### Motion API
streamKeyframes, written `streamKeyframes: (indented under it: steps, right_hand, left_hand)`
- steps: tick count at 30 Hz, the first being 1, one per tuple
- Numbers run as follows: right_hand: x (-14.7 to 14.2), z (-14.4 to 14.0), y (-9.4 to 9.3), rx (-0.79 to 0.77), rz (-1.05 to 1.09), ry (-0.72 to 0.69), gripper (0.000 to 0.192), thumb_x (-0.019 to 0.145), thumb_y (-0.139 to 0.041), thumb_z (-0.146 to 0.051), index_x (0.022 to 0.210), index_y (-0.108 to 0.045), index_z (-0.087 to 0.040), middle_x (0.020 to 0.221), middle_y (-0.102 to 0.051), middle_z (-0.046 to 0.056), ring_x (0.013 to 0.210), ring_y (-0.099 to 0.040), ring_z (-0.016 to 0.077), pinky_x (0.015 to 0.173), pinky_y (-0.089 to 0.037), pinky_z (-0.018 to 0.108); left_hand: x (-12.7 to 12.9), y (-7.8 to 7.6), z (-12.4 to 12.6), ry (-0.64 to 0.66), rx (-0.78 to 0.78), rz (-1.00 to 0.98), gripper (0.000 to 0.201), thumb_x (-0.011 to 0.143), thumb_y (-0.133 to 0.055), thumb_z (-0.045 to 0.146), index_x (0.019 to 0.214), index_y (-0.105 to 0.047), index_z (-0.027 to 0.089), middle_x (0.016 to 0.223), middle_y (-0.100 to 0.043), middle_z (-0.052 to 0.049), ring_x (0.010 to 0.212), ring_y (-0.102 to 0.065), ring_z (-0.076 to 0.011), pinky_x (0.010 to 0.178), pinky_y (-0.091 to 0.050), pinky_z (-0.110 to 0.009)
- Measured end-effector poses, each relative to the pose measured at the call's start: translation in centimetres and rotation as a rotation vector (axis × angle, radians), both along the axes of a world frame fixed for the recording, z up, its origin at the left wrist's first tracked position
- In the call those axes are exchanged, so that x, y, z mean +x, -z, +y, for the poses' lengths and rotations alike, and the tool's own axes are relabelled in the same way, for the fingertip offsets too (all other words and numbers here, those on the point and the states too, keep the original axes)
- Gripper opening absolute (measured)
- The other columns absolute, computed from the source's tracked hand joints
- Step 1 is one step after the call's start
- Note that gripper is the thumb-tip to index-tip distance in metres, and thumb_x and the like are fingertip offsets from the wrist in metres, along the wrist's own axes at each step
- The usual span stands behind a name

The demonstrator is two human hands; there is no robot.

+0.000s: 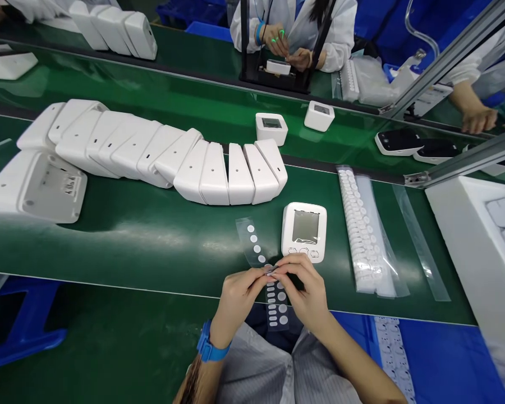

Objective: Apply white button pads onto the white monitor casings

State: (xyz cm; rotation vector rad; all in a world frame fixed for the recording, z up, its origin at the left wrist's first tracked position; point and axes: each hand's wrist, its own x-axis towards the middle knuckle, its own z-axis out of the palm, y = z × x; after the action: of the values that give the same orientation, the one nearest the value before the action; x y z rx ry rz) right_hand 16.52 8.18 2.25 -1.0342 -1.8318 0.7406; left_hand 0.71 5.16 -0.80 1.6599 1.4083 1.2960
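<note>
bright overhead glare on belt (160, 241); edges warped

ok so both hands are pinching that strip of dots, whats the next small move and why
Probably peel one dot free with the right hand while the left hand steadies the strip. Both sets of fingers meet at the strip's top edge, several dots still sit on it, and the white device lies face up just beyond the hands, within easy reach.

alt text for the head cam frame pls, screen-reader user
Two bare hands, the left hand and right hand, pinch a clear strip of round white stickers at the edge of a green conveyor belt. A white monitor unit lies face up just beyond them, with a row of white casings behind.
</note>
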Motion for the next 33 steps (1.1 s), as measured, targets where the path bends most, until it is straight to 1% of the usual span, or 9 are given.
streamKeyframes:
  steps: [5,11,14,17,21,24,26,29,33]
  right_hand:
    - [0.4,-0.5,-0.1,-0.012,-0.052,-0.043,0.019,0.091,-0.058,-0.005,0.099,-0.061,-0.022,0.097,-0.062,0.005,0.093,-0.062,0.0179,0.08,-0.055,0.033]
    - [1.9,-1.7,-0.7,0.046,-0.076,-0.057,0.019,0.091,-0.055,-0.003,0.098,-0.058,-0.021,0.099,-0.061,0.006,0.106,-0.059,0.0203,0.09,-0.054,0.035]
    - [3.2,-1.6,-0.9,0.062,-0.148,0.047,0.018,0.09,-0.057,-0.004,0.096,-0.059,-0.022,0.102,-0.06,0.006,0.111,-0.057,0.0214,0.094,-0.052,0.039]
    - [4.4,-0.7,-0.6,0.013,-0.202,0.241,0.013,0.09,-0.063,-0.01,0.093,-0.062,-0.023,0.115,-0.058,0.009,0.121,-0.054,0.0255,0.102,-0.049,0.048]
    - [4.9,0.7,0.0,-0.117,-0.171,0.372,0.004,0.091,-0.065,-0.021,0.089,-0.065,-0.024,0.137,-0.052,0.01,0.139,-0.043,0.0309,0.109,-0.044,0.058]
    - [4.3,1.3,0.3,-0.19,-0.151,0.375,0.007,0.092,-0.064,-0.026,0.086,-0.067,-0.023,0.152,-0.043,0.007,0.148,-0.029,0.0334,0.113,-0.038,0.063]
    - [3.8,1.6,0.3,-0.21,-0.162,0.364,0.009,0.092,-0.064,-0.028,0.085,-0.068,-0.023,0.159,-0.035,0.005,0.152,-0.021,0.0345,0.116,-0.031,0.066]
    - [3.2,1.8,0.3,-0.223,-0.188,0.345,0.01,0.092,-0.063,-0.027,0.085,-0.069,-0.022,0.163,-0.027,0.004,0.153,-0.015,0.0347,0.117,-0.026,0.067]
    - [3.1,2.0,0.1,-0.255,-0.202,0.326,0.012,0.092,-0.062,-0.028,0.085,-0.069,-0.021,0.164,-0.025,0.004,0.154,-0.014,0.0343,0.118,-0.027,0.065]
  left_hand:
    - [-0.1,0.0,-0.3,0.018,0.008,-0.004,0.012,0.093,-0.064,0.027,0.101,-0.071,0.021,0.087,-0.081,0.0,0.07,-0.077,-0.0136,0.064,-0.062,-0.02]
    - [-0.1,0.2,-0.9,0.075,-0.069,-0.024,0.029,0.091,-0.067,0.025,0.121,-0.065,0.025,0.099,-0.081,0.001,0.087,-0.078,-0.0154,0.08,-0.064,-0.022]
    - [-0.1,-0.1,-0.7,0.053,-0.161,-0.024,0.042,0.091,-0.068,0.027,0.131,-0.058,0.027,0.111,-0.078,-0.001,0.098,-0.076,-0.0172,0.087,-0.063,-0.025]
    - [0.2,-0.7,-0.2,0.002,-0.298,-0.006,0.047,0.094,-0.062,0.027,0.14,-0.05,0.029,0.119,-0.075,-0.003,0.106,-0.074,-0.018,0.088,-0.063,-0.027]
    - [1.4,-1.4,1.0,-0.056,-0.319,0.096,0.038,0.1,-0.048,0.024,0.137,-0.053,0.028,0.12,-0.072,-0.008,0.105,-0.072,-0.0205,0.082,-0.064,-0.031]
    - [2.8,-1.8,2.0,-0.066,-0.247,0.238,0.036,0.1,-0.046,0.023,0.134,-0.057,0.024,0.129,-0.065,-0.011,0.116,-0.066,-0.0256,0.091,-0.061,-0.04]
    - [3.7,-1.8,2.5,-0.091,-0.197,0.321,0.035,0.099,-0.048,0.023,0.133,-0.057,0.022,0.128,-0.065,-0.012,0.116,-0.065,-0.0273,0.09,-0.06,-0.042]
    - [4.6,-1.6,3.0,-0.12,-0.145,0.372,0.031,0.098,-0.049,0.021,0.127,-0.06,0.02,0.122,-0.067,-0.012,0.108,-0.066,-0.0262,0.087,-0.059,-0.041]
    - [4.9,-1.1,3.2,-0.128,-0.123,0.296,0.024,0.097,-0.051,0.018,0.117,-0.064,0.018,0.118,-0.067,-0.011,0.108,-0.066,-0.0228,0.09,-0.057,-0.036]
